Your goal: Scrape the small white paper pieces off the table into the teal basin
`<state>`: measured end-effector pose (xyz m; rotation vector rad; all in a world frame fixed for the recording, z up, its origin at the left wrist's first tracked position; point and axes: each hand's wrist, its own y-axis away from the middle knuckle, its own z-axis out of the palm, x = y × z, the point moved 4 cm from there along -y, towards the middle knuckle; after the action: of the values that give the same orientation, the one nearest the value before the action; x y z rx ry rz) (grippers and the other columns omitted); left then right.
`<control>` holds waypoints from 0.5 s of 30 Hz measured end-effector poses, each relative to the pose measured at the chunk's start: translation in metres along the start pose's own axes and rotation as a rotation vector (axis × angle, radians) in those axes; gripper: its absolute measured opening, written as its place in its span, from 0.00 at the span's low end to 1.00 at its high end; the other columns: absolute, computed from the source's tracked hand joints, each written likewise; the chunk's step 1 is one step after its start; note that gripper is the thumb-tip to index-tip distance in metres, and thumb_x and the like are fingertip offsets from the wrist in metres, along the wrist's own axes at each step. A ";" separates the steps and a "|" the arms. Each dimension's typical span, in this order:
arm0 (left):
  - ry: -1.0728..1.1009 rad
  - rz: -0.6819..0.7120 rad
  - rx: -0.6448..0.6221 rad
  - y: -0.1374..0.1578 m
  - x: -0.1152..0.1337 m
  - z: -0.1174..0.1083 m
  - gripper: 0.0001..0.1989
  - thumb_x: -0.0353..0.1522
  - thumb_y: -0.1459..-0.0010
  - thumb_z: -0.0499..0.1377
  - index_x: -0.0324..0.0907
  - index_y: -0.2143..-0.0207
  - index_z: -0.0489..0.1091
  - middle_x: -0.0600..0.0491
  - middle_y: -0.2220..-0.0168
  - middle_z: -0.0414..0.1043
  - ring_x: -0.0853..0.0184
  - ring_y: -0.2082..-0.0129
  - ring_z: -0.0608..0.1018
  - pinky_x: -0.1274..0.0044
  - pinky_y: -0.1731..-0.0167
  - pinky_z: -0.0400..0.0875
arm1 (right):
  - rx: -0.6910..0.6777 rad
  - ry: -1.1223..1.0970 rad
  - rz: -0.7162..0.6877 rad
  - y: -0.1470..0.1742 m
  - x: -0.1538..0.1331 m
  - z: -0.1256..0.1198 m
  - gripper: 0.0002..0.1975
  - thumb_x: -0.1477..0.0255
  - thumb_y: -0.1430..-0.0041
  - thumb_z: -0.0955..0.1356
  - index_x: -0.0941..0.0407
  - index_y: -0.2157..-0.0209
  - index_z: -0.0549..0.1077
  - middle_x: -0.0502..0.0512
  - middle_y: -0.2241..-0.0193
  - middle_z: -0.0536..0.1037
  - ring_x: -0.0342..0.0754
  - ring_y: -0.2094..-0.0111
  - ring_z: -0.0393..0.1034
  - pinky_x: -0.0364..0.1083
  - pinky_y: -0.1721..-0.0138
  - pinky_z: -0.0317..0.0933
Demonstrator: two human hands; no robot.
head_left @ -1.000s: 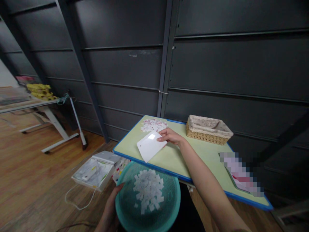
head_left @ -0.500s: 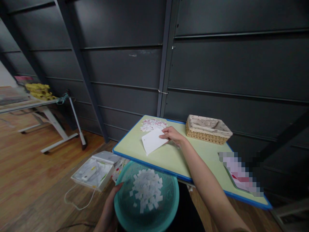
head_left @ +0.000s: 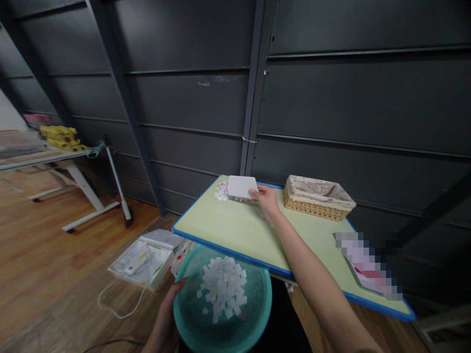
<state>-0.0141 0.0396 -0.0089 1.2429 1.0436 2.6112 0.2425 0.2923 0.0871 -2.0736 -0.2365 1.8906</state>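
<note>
A flat white card (head_left: 242,187) is pinched at its right edge by my right hand (head_left: 265,198), over the far left part of the table. Below and beside the card lies a pile of small white and pinkish paper pieces (head_left: 221,191), partly hidden by it. My left hand (head_left: 172,300) grips the left rim of a green plastic basket (head_left: 259,314) in front of my lap, thumb over the edge. Inside the basket rests a heap of small white paper squares (head_left: 224,284).
On the light green table (head_left: 209,220) with blue edging stands a cloth-lined wicker basket (head_left: 312,208). A blurred-out flat item (head_left: 368,274) lies at the table's right end. An open white box (head_left: 143,264) sits low at left. Dark wall panels rise behind.
My right hand has moved the white card away from me, from the table's middle to over the paper pile, and levelled it. My left hand and the green basket have barely moved.
</note>
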 end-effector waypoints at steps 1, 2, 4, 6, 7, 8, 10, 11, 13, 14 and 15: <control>-0.008 0.000 -0.004 0.000 0.000 0.000 0.03 0.26 0.47 0.60 0.38 0.73 0.74 0.51 0.81 0.80 0.57 0.74 0.83 0.69 0.70 0.79 | 0.007 0.094 -0.057 0.000 0.001 0.002 0.19 0.60 0.54 0.70 0.58 0.63 0.79 0.58 0.65 0.81 0.51 0.67 0.72 0.47 0.69 0.66; -0.021 0.002 -0.010 0.000 0.000 0.000 0.03 0.26 0.47 0.60 0.38 0.73 0.74 0.51 0.81 0.80 0.57 0.72 0.83 0.68 0.69 0.79 | 0.007 0.196 -0.120 0.001 0.001 0.006 0.17 0.60 0.52 0.69 0.58 0.65 0.79 0.57 0.67 0.81 0.51 0.68 0.72 0.46 0.68 0.64; -0.033 -0.003 -0.014 0.000 -0.001 -0.002 0.03 0.26 0.47 0.60 0.38 0.72 0.74 0.51 0.80 0.80 0.56 0.72 0.83 0.68 0.69 0.79 | -0.011 0.380 -0.234 0.005 0.001 0.014 0.15 0.62 0.47 0.66 0.58 0.69 0.79 0.54 0.73 0.79 0.50 0.70 0.70 0.45 0.68 0.60; -0.042 -0.009 -0.032 -0.001 -0.003 -0.004 0.02 0.27 0.48 0.60 0.38 0.72 0.73 0.51 0.80 0.80 0.57 0.72 0.83 0.68 0.69 0.79 | -0.042 0.487 -0.304 0.010 0.000 0.022 0.15 0.63 0.43 0.64 0.58 0.73 0.78 0.52 0.77 0.77 0.48 0.73 0.68 0.44 0.70 0.56; -0.050 -0.014 -0.035 -0.001 -0.004 -0.005 0.02 0.27 0.48 0.60 0.38 0.72 0.73 0.50 0.80 0.80 0.57 0.73 0.83 0.68 0.69 0.79 | -0.057 0.508 -0.325 0.012 0.000 0.026 0.16 0.63 0.42 0.64 0.58 0.74 0.77 0.52 0.78 0.76 0.48 0.74 0.67 0.43 0.70 0.55; -0.060 -0.018 -0.035 -0.002 -0.005 -0.006 0.02 0.27 0.47 0.60 0.38 0.72 0.73 0.50 0.80 0.80 0.57 0.74 0.83 0.68 0.70 0.79 | -0.071 0.515 -0.341 0.013 0.000 0.030 0.16 0.63 0.41 0.63 0.57 0.74 0.77 0.52 0.78 0.76 0.48 0.74 0.67 0.43 0.70 0.54; -0.079 -0.020 -0.023 -0.002 -0.006 -0.007 0.02 0.28 0.47 0.60 0.38 0.70 0.73 0.50 0.81 0.80 0.56 0.75 0.83 0.67 0.71 0.79 | -0.098 0.511 -0.365 0.014 0.001 0.038 0.16 0.64 0.40 0.63 0.57 0.72 0.78 0.52 0.76 0.77 0.48 0.73 0.67 0.43 0.70 0.53; -0.084 -0.019 -0.019 -0.003 -0.006 -0.007 0.04 0.28 0.47 0.60 0.37 0.68 0.73 0.50 0.81 0.80 0.56 0.74 0.83 0.67 0.70 0.79 | -0.113 0.509 -0.374 0.014 0.001 0.041 0.16 0.64 0.40 0.63 0.57 0.71 0.78 0.52 0.76 0.77 0.48 0.73 0.67 0.43 0.69 0.53; -0.084 -0.023 -0.017 -0.004 -0.006 -0.008 0.08 0.28 0.47 0.60 0.35 0.64 0.74 0.49 0.80 0.80 0.55 0.72 0.83 0.66 0.69 0.79 | -0.139 0.515 -0.387 0.014 0.002 0.048 0.16 0.64 0.39 0.63 0.57 0.70 0.78 0.52 0.75 0.78 0.48 0.73 0.67 0.43 0.69 0.54; -0.082 -0.027 -0.018 -0.004 -0.006 -0.008 0.09 0.28 0.47 0.60 0.35 0.62 0.74 0.49 0.79 0.80 0.54 0.71 0.83 0.65 0.68 0.79 | -0.150 0.519 -0.392 0.014 0.002 0.050 0.16 0.64 0.39 0.63 0.56 0.70 0.78 0.52 0.75 0.78 0.48 0.72 0.67 0.43 0.68 0.54; -0.080 -0.029 -0.019 -0.004 -0.006 -0.008 0.10 0.28 0.47 0.60 0.35 0.62 0.74 0.49 0.79 0.81 0.53 0.70 0.83 0.65 0.67 0.79 | -0.161 0.523 -0.395 0.015 0.002 0.052 0.16 0.64 0.39 0.62 0.56 0.70 0.78 0.53 0.75 0.78 0.48 0.72 0.67 0.43 0.68 0.54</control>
<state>-0.0162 0.0365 -0.0191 1.3063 1.0137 2.5218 0.1895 0.2860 0.0766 -2.3263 -0.6267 1.0944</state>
